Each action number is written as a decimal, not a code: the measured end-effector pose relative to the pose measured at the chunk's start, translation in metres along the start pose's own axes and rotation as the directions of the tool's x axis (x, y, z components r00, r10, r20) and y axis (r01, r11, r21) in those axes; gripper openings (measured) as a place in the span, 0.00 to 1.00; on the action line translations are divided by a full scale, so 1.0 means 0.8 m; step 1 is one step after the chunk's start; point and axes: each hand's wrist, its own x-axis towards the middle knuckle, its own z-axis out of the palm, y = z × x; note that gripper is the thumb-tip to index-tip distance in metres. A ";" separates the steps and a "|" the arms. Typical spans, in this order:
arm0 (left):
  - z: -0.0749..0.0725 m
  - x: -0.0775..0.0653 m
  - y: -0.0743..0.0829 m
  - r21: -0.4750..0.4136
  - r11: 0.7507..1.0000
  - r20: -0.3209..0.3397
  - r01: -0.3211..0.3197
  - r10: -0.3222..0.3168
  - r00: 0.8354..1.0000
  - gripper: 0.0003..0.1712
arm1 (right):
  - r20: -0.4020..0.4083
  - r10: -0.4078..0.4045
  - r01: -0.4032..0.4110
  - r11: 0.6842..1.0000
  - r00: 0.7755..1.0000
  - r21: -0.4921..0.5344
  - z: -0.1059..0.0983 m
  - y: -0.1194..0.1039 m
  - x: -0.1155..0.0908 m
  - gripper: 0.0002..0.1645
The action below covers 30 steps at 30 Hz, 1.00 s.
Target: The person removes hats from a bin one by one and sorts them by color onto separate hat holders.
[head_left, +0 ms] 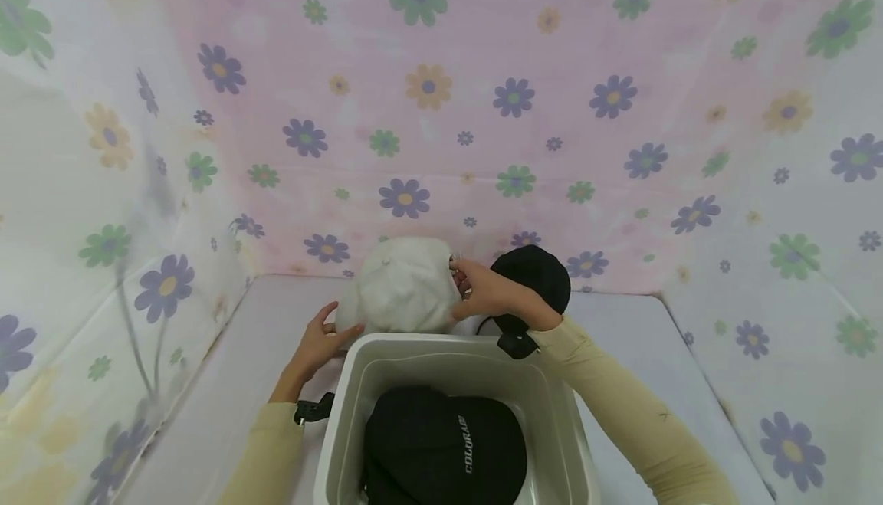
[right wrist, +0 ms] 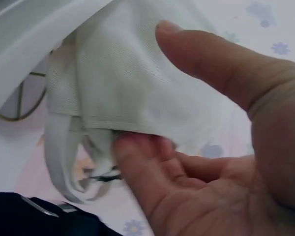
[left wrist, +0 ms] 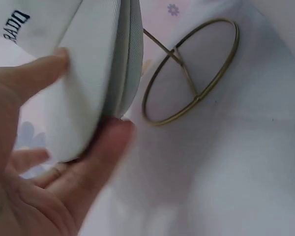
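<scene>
A white baseball cap (head_left: 407,283) with dark lettering is between my two hands behind the bin. My left hand (head_left: 317,348) pinches its brim (left wrist: 86,98), thumb on the top face and fingers at the lower edge. In the left wrist view a second pale brim (left wrist: 134,64) lies close under the first. At the back of the cap is my right hand (head_left: 493,294), its fingers hooked at the hem beside the straps (right wrist: 59,157) and the thumb over the outside. A brass wire ring base (left wrist: 199,97) shows on the surface beneath.
A black cap (head_left: 534,275) stands to the right, just behind my right wrist. In front is a deep off-white bin (head_left: 414,342) holding black caps (head_left: 428,444), the top one lettered. Flower-printed cloth walls (head_left: 469,106) enclose the white surface (head_left: 635,367) at the back and sides.
</scene>
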 end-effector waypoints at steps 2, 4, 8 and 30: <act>-0.003 -0.006 0.001 0.047 0.999 0.053 -0.002 -0.001 0.999 0.57 | 0.025 -0.006 0.006 1.000 1.000 -0.018 -0.002 -0.005 -0.010 0.56; -0.007 -0.015 0.003 0.119 0.993 0.106 -0.011 -0.002 0.994 0.56 | 0.046 -0.014 0.016 0.999 0.999 -0.046 -0.005 -0.011 -0.023 0.55; -0.017 -0.036 0.010 0.292 0.953 0.155 -0.075 0.030 0.987 0.53 | 0.079 -0.054 0.062 0.992 0.995 -0.109 -0.008 -0.030 -0.054 0.53; -0.035 -0.157 0.093 0.490 0.757 0.098 -0.432 0.445 0.890 0.36 | -0.052 -0.122 0.113 0.983 0.991 -0.146 0.022 -0.030 -0.197 0.53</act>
